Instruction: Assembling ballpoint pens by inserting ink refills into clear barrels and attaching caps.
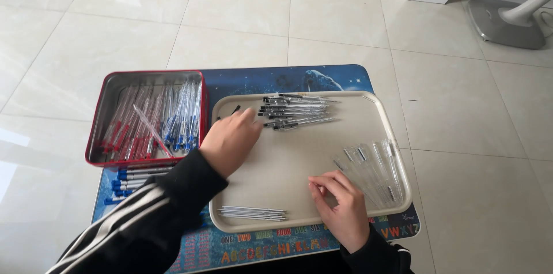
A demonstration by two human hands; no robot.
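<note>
Nearest the camera, the right hand [344,208] rests palm-down on the beige plastic tray [288,164], its fingers bent and loosely together, fingertips touching the near end of a fanned bunch of clear plastic pen barrels [374,170]; whether it actually pinches one cannot be told. The barrels are slim, see-through tubes, their long axes running from the hand away toward the tray's far right edge. Near the tray's front rim lies a small bundle of thin refills [252,213], pointing left to right.

The left hand [230,140], in a black sleeve with white stripes, reaches over the tray's left part with curled fingers, knuckles up; what it grips is hidden. Just beyond its fingertips, a row of assembled black-capped pens [296,111] lies along the tray's far rim, long axes left to right.

The tray sits on a small counter [299,78] with a glossy printed top of letters and a dark blue scene. Left of the tray stands a red metal tin [147,118], rectangular and shiny inside, packed with red and blue pens pointing front to back. Blue-capped pens [135,179] lie in front of it.
</note>
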